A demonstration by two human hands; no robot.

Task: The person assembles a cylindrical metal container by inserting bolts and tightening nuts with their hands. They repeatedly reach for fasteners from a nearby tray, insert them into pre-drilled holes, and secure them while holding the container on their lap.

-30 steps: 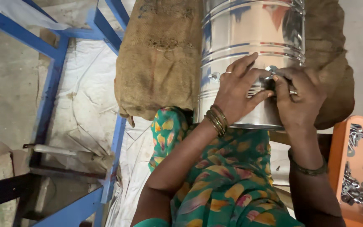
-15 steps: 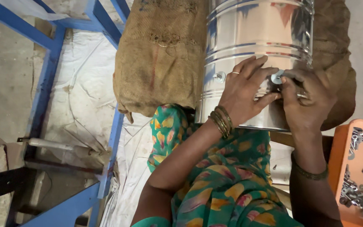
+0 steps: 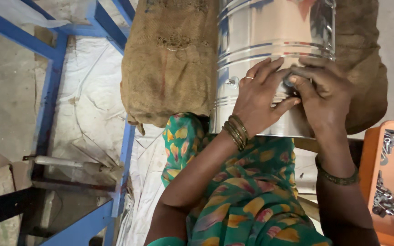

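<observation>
Steel drum (image 3: 274,41) lying on burlap sack (image 3: 169,68), over lap; smooth, slippery, thin wall likely dentable. Left hand (image 3: 261,93) spread flat on wall, steadying. Right hand (image 3: 324,93) pinching small fitting (image 3: 290,82); best held by rim

A large shiny stainless-steel cylindrical drum (image 3: 270,41) lies across the person's lap, its side facing up, resting against brown burlap sacking. Ribbed bands ring its polished wall, which mirrors blue and reddish patches. A small round metal stud (image 3: 231,82) sticks out of the wall just left of the hands. On the wall, near the drum's lower rim, sits a small grey round metal fitting (image 3: 290,81), mostly covered by fingers, so its exact shape can't be made out.
</observation>
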